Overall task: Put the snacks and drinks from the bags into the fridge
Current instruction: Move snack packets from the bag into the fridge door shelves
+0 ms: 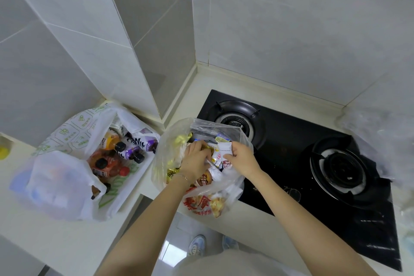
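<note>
A pale, smooth table [67,242] is carrying everything, with a glossy black stove [291,141] sitting at its right, two round burners sunk into it. A white bag [56,186] with green print is slumping open at the left, thin and crinkled. Bottles [132,154] with dark caps are lying inside it, their contents orange, red and purple. Near it, overlapping the stove's left edge, a clear bag [172,136] is standing open, its film creased and shiny. Snacks [203,180] are filling it: small gold, yellow and white packets on top, and a larger red-printed pack [201,206] pressing against the near wall. Both grips are reaching into the clear bag's mouth. The left grip [195,161] is lying over the snacks, its fingers curling round a few small ones. The right grip [243,157], just beside it, is pinching a white packet [225,148] between thumb and fingers at the top of the pile. A thin bracelet [182,177] is circling the left wrist.
</note>
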A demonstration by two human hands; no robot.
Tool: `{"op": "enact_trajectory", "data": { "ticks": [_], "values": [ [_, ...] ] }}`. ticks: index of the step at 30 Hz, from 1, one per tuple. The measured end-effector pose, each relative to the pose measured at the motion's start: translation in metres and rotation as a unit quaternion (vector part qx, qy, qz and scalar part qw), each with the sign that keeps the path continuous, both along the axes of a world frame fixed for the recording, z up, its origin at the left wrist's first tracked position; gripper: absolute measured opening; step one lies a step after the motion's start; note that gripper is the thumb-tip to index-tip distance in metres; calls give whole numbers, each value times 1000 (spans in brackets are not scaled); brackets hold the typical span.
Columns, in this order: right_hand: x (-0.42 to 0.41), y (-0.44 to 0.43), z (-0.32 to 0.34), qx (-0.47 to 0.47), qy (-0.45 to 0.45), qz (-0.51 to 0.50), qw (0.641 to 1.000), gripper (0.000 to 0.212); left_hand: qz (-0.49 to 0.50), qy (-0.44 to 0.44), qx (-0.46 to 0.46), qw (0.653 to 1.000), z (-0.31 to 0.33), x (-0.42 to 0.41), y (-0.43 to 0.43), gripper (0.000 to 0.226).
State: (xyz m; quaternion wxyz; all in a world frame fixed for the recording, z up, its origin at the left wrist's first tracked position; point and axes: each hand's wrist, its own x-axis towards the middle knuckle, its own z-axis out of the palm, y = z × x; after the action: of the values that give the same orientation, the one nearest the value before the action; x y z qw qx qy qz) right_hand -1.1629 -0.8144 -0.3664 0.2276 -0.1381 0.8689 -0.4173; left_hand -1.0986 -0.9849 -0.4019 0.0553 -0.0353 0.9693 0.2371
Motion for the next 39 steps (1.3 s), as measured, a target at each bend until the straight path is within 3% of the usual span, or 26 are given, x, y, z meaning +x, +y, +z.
{"op": "enact_trajectory", "data": {
  "ticks": [6,8,11,14,20,24,27,30,33,36,39],
  "values": [
    [-5,-1,-1,36,-5,37,999,24,8,-10,55,998,31,1,-17,18],
    [-4,-3,2,44,4,45,998,26,42,-14,129,991,37,4,-24,15],
    [-3,-8,3,50,12,54,997,27,120,34,292,948,46,6,-27,24],
    [-1,-16,7,32,2,51,998,22,195,57,391,897,56,3,-26,28],
    [-1,-29,14,-74,-33,27,996,12,273,49,446,851,65,-2,-23,23],
    [1,-34,21,-148,-101,14,984,21,297,67,504,808,74,-8,-23,24],
    [2,-40,28,-163,-100,10,981,25,296,75,525,794,76,-10,-25,22],
    [0,-43,32,-178,-102,-46,978,15,288,79,561,772,77,-8,-26,26],
    [-3,-45,37,-195,-118,-88,970,6,241,27,570,785,75,-3,-24,30],
    [-1,-51,40,-224,-141,-121,957,12,205,-38,558,803,70,4,-16,23],
    [2,-55,43,-232,-127,-145,954,9,209,-30,543,813,69,10,-10,22]
  ]
}}
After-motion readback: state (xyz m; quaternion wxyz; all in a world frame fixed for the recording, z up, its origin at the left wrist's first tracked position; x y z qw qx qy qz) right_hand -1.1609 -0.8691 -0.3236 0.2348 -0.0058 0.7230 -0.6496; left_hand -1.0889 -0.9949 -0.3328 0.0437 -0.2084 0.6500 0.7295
